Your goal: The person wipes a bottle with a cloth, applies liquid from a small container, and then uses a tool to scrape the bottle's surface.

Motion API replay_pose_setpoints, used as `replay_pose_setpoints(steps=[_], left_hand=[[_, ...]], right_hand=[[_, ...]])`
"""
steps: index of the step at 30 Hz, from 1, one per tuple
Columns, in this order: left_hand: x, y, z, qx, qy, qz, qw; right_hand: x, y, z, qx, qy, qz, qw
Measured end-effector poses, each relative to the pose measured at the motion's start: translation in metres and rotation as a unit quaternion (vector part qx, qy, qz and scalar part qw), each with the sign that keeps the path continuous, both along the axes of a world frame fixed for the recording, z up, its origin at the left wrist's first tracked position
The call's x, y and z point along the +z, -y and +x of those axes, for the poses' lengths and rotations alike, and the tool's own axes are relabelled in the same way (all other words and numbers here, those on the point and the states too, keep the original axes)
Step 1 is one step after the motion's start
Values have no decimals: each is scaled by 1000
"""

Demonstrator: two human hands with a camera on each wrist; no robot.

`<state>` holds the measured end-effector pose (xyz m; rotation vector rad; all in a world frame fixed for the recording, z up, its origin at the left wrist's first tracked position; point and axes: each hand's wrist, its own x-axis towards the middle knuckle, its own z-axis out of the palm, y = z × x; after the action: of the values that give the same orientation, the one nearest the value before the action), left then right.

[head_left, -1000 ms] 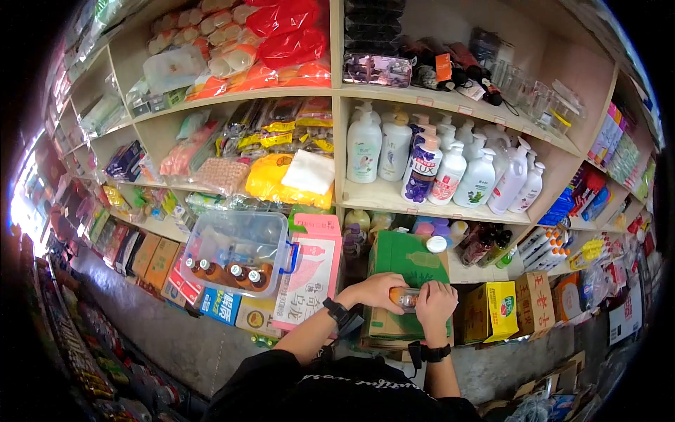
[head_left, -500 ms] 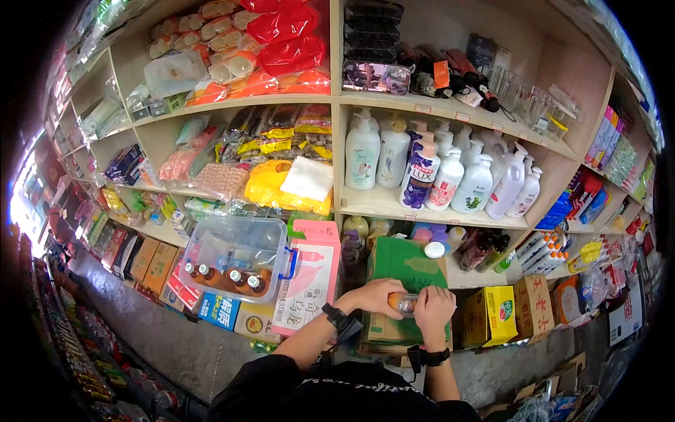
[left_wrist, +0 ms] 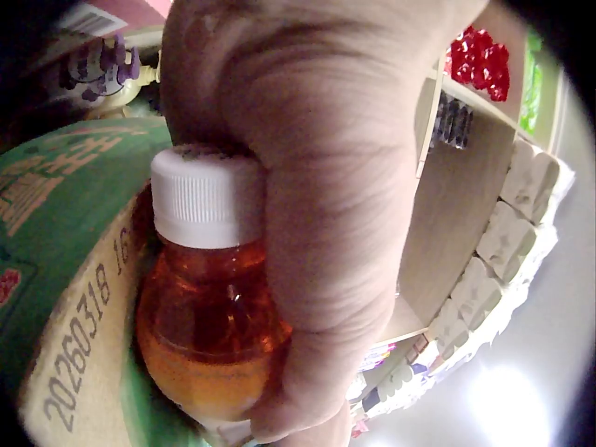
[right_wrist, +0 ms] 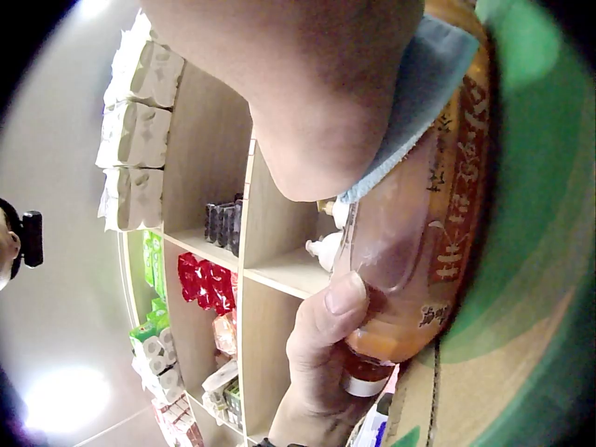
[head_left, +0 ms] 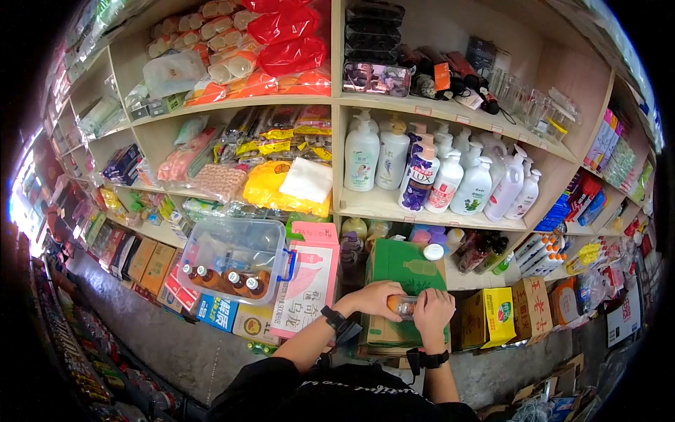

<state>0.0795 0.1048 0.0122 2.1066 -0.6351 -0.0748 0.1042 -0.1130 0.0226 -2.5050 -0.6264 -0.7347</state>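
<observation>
A bottle of amber drink (head_left: 403,307) lies on its side on a green cardboard box (head_left: 394,260). My left hand (head_left: 374,298) grips it near the neck; in the left wrist view its white ribbed cap (left_wrist: 207,197) shows beside the curled finger. My right hand (head_left: 434,313) is over the other end of the bottle. In the right wrist view it holds a light blue cloth (right_wrist: 424,98) against the bottle's side, just above the printed label (right_wrist: 456,196). Most of the right hand's fingers are hidden there.
A clear plastic bin (head_left: 232,243) with several brown bottles stands to the left, beside a pink and white carton (head_left: 306,281). A white round lid (head_left: 434,251) sits at the box's back. Pump bottles (head_left: 422,176) line the shelf behind; yellow cartons (head_left: 496,313) stand right.
The head view has shifted slightly. Both hands stay at the bottle on the box, with hardly any visible movement.
</observation>
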Motion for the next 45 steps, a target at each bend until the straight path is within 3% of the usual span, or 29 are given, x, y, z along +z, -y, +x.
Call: replay_pose_setpoints(steps=[6,8,10,12,14,18,19,21,24,28,45], left_hand=[[-2,-1,0,-14,-14,18,1000],[-4,-1,-3,18,26,-30,999],[9,-10,-14,62,-14,8,998],[31,-30,-28,95,44,22,994],[104,-49,-61,106,-15,-40,993],[242,-83,-157,239,250,61,936],[260,-91,-195,315,303,82,896],[285,-101,-237,321,458,75,825],[290,-91,-258,271,582,66,764],[286,-84,-253,263,620,55,738],[279,-88,-240,253,634,52,729]], right_hand=[[-1,0,1,5,4,-2,1000],[0,2,0,-3,2,1,1000],[1,3,2,10,12,6,1000],[1,3,2,10,19,11,1000],[1,4,1,9,14,11,1000],[8,5,0,21,17,14,1000],[5,6,0,19,10,13,1000],[4,5,1,13,5,8,1000],[0,5,2,8,7,8,1000],[3,4,1,5,-1,-1,1000],[3,5,1,11,5,0,1000]])
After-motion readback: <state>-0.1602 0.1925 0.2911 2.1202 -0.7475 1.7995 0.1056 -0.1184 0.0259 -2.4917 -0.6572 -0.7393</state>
